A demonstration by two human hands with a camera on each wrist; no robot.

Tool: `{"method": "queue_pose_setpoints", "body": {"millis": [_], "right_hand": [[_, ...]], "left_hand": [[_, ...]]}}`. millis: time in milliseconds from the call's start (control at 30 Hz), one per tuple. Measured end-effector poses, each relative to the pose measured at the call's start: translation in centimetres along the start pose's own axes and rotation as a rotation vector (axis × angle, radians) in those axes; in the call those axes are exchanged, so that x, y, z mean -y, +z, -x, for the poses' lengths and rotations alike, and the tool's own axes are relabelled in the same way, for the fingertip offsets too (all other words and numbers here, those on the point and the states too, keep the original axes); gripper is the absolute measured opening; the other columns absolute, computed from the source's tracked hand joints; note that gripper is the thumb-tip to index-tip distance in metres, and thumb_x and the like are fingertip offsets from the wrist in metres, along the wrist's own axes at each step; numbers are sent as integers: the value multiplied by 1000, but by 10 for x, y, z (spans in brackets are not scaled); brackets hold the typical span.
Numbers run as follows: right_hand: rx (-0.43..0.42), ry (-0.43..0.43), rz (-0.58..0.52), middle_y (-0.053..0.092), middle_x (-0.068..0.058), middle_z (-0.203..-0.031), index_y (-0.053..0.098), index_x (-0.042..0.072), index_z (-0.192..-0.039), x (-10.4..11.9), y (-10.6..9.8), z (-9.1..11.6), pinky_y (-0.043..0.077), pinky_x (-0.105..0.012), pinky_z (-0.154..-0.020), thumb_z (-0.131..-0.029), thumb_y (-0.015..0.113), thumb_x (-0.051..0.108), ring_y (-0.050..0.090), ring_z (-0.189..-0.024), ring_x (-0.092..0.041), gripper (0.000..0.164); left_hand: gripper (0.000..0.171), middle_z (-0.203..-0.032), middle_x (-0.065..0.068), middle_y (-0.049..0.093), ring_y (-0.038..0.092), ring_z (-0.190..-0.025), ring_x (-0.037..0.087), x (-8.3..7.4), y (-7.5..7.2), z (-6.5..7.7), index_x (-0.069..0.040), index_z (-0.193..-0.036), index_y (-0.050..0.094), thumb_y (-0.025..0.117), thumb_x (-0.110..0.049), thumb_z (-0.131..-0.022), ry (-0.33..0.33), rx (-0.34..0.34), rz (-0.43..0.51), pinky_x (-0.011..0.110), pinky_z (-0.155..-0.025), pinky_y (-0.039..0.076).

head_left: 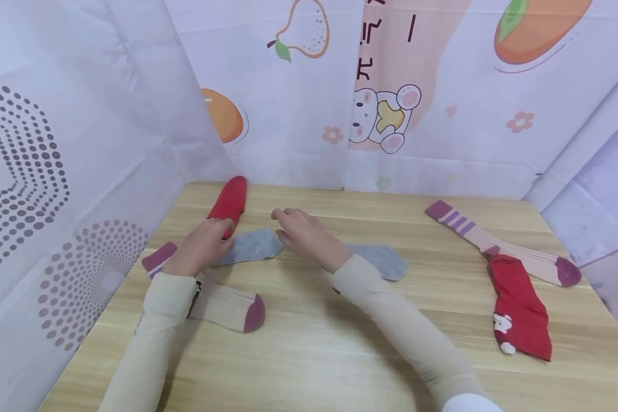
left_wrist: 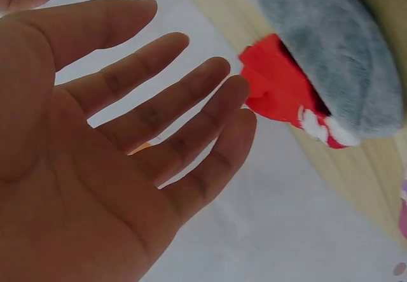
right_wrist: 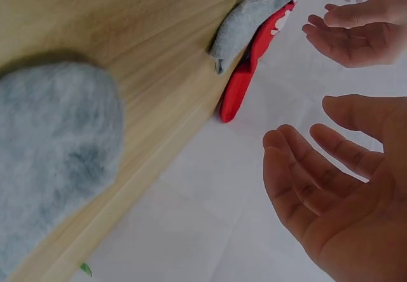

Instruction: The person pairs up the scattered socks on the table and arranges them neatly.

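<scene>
My left hand (head_left: 201,246) is over the left side of the wooden table, fingers loosely extended and nothing held in the left wrist view. Beside it lies one grey-blue sock (head_left: 249,247), and behind it a red sock (head_left: 232,200). Partly hidden under that forearm is a cream sock (head_left: 226,306) with purple toe and cuff. My right hand (head_left: 309,234) hovers between two grey-blue socks, its fingers slightly bent around nothing in the right wrist view. The second grey-blue sock (head_left: 378,260) lies partly behind my right wrist.
On the right side of the table (head_left: 309,355), another cream and purple sock (head_left: 533,260) stretches diagonally. A second red sock (head_left: 520,306) with a white figure lies against it. A printed white curtain (head_left: 288,114) hangs along the back, and dotted cloth (head_left: 98,189) covers the left.
</scene>
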State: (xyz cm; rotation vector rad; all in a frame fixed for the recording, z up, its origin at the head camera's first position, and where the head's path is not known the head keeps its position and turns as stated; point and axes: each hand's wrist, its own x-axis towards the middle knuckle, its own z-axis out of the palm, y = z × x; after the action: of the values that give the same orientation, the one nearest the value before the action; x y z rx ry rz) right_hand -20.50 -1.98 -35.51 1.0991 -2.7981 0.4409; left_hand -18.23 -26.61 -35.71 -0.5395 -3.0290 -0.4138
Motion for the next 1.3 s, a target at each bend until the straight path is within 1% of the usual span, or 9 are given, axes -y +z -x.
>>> {"method": "queue_pose_setpoints", "body": {"millis": [133, 200, 500, 733, 900, 1000, 1100, 1200, 1300], "right_hand": [[35, 9, -16, 68, -8, -115, 57, 6, -128, 1, 8, -10, 55, -31, -81, -97, 63, 14, 66, -101, -23, 32], [47, 4, -23, 68, -9, -115, 58, 5, -129, 2, 11, -15, 55, -31, -82, -98, 62, 14, 66, -102, -23, 33], [62, 22, -21, 68, -12, -107, 59, 2, -126, -1, 23, -26, 55, -31, -81, -97, 62, 12, 66, -95, -22, 31], [117, 71, 15, 58, -11, -104, 59, 4, -122, -5, 36, -41, 51, -31, -74, -99, 55, 13, 58, -89, -21, 25], [178, 86, 53, 59, -12, -107, 60, 4, -123, -7, 43, -44, 52, -32, -80, -101, 51, 12, 59, -93, -22, 25], [199, 91, 75, 59, -12, -111, 60, 5, -125, -7, 47, -44, 53, -32, -82, -101, 53, 11, 60, -97, -22, 26], [193, 94, 86, 59, -13, -110, 61, 5, -124, -8, 51, -44, 53, -33, -79, -99, 55, 9, 60, -96, -22, 26], [193, 94, 95, 59, -13, -109, 61, 4, -124, -8, 55, -44, 53, -33, -76, -98, 55, 7, 60, -94, -22, 26], [201, 98, 118, 60, -13, -110, 60, 4, -125, -5, 58, -46, 54, -34, -76, -96, 57, 6, 60, -97, -23, 29]], "left_hand": [[19, -93, 16, 67, 59, -82, 28, 9, -1, 2, 4, -106, 66, 66, -7, -90, -28, 18, 15, 46, -78, 51], [19, -95, 17, 67, 60, -84, 28, 12, -2, 4, 4, -105, 66, 66, -7, -89, -38, 22, 14, 48, -80, 51], [20, -89, 16, 65, 57, -77, 28, 21, 6, 1, 4, -102, 65, 70, -7, -86, -91, 41, -26, 46, -75, 50], [19, -95, 19, 66, 60, -83, 32, 27, 12, -1, 5, -102, 65, 67, -6, -87, -102, 36, -19, 51, -79, 51], [9, -86, 17, 60, 57, -78, 31, 25, 10, 1, 3, -91, 61, 66, 1, -84, -111, 22, -1, 48, -74, 50], [11, -81, 14, 58, 54, -75, 29, 24, 9, 1, 1, -88, 58, 65, 6, -82, -131, 59, -5, 44, -70, 49], [14, -80, 12, 59, 54, -74, 28, 25, 9, 1, 0, -91, 57, 65, 6, -82, -163, 122, -7, 42, -69, 48], [16, -84, 12, 61, 55, -76, 28, 27, 10, 1, 0, -95, 58, 67, 3, -82, -209, 172, 0, 40, -69, 48], [19, -90, 15, 63, 56, -80, 30, 29, 12, 3, 2, -100, 60, 68, 1, -83, -245, 196, 8, 40, -70, 49]]}}
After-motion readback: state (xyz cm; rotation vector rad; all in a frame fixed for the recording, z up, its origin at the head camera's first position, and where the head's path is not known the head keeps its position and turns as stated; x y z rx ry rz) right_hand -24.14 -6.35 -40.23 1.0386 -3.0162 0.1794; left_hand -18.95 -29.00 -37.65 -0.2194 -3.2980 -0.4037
